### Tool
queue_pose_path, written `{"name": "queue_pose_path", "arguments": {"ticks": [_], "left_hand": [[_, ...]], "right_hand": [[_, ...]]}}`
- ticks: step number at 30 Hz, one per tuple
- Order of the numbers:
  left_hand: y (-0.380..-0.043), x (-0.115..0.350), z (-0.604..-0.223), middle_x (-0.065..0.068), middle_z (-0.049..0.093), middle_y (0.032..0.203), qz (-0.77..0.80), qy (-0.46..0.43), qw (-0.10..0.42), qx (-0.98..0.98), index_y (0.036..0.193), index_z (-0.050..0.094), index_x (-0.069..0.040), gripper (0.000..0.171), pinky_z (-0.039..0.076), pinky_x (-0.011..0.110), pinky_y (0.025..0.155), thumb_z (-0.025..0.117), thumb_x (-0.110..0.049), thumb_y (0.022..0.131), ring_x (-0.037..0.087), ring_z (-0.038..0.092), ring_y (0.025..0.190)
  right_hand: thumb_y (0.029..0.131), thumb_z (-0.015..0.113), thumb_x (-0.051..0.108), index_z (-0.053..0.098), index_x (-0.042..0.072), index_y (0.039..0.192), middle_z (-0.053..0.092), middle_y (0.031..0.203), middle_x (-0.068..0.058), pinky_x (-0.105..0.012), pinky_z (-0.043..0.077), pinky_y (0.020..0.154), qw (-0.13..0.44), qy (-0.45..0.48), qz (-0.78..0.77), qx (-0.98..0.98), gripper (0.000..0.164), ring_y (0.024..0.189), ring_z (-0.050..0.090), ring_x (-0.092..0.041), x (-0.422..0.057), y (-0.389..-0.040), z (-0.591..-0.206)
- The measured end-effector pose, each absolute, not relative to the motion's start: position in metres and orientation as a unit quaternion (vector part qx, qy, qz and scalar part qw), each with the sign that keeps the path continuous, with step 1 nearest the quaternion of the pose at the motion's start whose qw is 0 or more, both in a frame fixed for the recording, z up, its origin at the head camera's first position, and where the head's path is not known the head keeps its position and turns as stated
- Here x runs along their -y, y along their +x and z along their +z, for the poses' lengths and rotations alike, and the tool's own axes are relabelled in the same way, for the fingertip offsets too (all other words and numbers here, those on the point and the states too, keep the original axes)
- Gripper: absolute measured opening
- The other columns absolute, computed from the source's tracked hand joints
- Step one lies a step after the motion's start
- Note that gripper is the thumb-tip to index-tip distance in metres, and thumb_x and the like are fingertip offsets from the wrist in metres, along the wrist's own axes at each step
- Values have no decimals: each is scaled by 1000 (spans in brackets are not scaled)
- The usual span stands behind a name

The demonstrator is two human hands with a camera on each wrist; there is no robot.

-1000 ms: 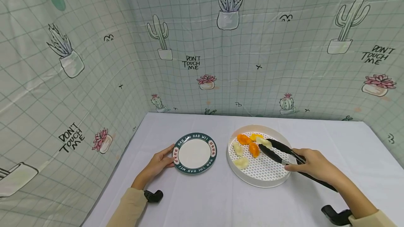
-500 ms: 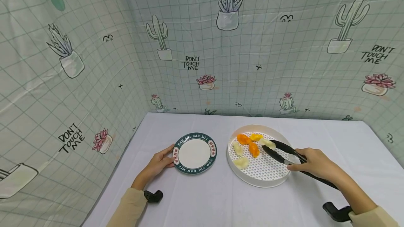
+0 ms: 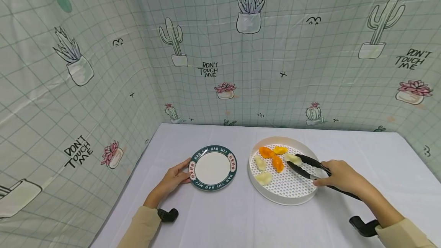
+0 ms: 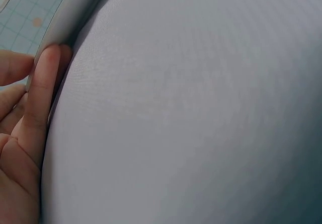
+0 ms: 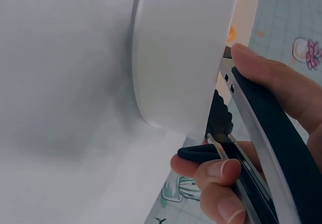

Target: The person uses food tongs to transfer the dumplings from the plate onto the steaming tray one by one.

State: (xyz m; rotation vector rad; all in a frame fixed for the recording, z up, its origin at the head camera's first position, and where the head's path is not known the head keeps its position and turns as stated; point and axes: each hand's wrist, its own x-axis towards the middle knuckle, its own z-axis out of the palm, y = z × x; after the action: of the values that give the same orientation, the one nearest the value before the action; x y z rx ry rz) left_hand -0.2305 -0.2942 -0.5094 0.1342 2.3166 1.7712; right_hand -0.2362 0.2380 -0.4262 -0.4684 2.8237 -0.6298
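Note:
My left hand (image 3: 172,178) holds the left edge of a round white plate (image 3: 210,167) with a dark green rim. In the left wrist view, its fingers (image 4: 43,83) pinch that edge. At the right, my right hand (image 3: 342,177) grips black kitchen tongs (image 3: 299,170), thumb on one arm and curled fingers on the other, as the right wrist view shows. The tongs' tips are spread at a pale yellow piece (image 3: 292,159) on a round white perforated tray (image 3: 286,201). Whether both tips touch it, I cannot tell.
Two orange pieces (image 3: 277,163), a bright yellow piece (image 3: 280,150) and two more pale pieces (image 3: 263,178) lie on the tray's left half. The tray's raised wall (image 5: 181,53) stands beside the tongs. A patterned cloth backdrop (image 3: 268,98) rises behind the white table (image 3: 237,221).
The tongs' tips have shifted slightly right and nearer, and the pale piece between them has moved the same way. The left hand and plate stay in place.

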Motion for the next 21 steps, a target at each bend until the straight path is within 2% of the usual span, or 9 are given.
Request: {"name": "queue_pose_path", "arguments": {"ticks": [9,16,21], "left_hand": [[-231,295,-509,25,23,159,608,48,112,-785,155,28,2,63,56,19,81,56,1,98,5,64,90],[-229,294,-511,28,24,157,600,59,106,-791,154,28,4,62,55,18,82,55,0,98,4,64,89],[-231,295,-511,26,24,158,601,55,108,-790,154,28,2,62,55,19,82,55,0,99,6,64,91]], "right_hand": [[76,86,31,52,-29,118,58,114,-43,-67,48,86,93,-151,-192,-965,81,108,53,-59,-233,-237,-430],[76,86,33,48,-31,120,54,116,-47,-67,49,85,104,-143,-205,-963,87,109,51,-62,-235,-234,-430],[76,86,36,47,-30,122,53,118,-47,-67,49,85,80,-134,-221,-963,90,110,50,-63,-237,-229,-425]]}}
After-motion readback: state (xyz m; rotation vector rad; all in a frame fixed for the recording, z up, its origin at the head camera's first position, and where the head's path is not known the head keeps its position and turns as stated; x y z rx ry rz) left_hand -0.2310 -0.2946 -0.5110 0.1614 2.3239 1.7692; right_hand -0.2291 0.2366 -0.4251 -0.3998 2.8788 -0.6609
